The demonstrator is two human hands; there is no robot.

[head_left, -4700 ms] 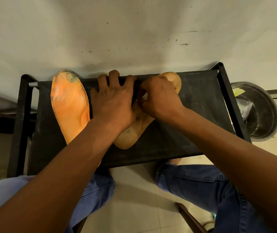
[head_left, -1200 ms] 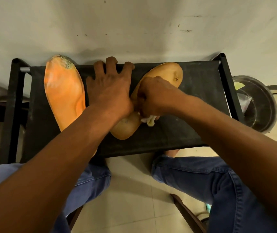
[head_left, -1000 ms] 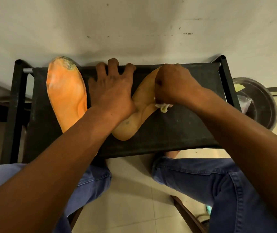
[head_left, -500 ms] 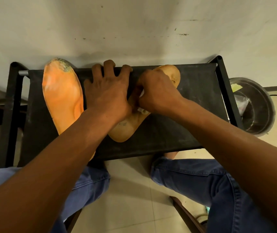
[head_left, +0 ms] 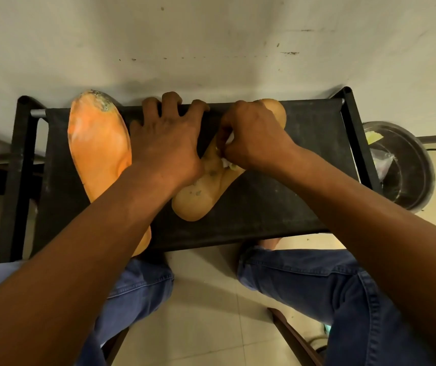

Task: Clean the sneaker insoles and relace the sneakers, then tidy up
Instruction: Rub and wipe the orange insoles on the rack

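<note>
- Two insoles lie on the black stool (head_left: 277,202): an orange insole (head_left: 98,151) at the left, grimy at the toe, and a tan insole (head_left: 198,196) set diagonally at the middle, dark spots near its heel.
- Left hand (head_left: 164,146) rests flat beside and partly over the tan insole, fingers spread and reaching over the stool's far edge; it pins rather than grips.
- Right hand (head_left: 254,141) is curled tight around a small white wipe (head_left: 228,140), pressed onto the tan insole's middle. Only scraps of the wipe show between the fingers.
- Step in hand, as I judge it: scrubbing the tan insole. Best done with short strokes along its length, the left hand bearing down so the insole cannot skid, then working toward the spotted heel.
- Orange insole's toe grime likely needs the same treatment.
- Nearby: a dark round bin (head_left: 402,165) on the floor at the right, litter inside; a scuffed wall (head_left: 211,43) just behind the stool.
- Obstacles: the wall crowds the far stroke; the left hand covers part of the insole and will need shifting.
- No sneakers or laces in view.
</note>
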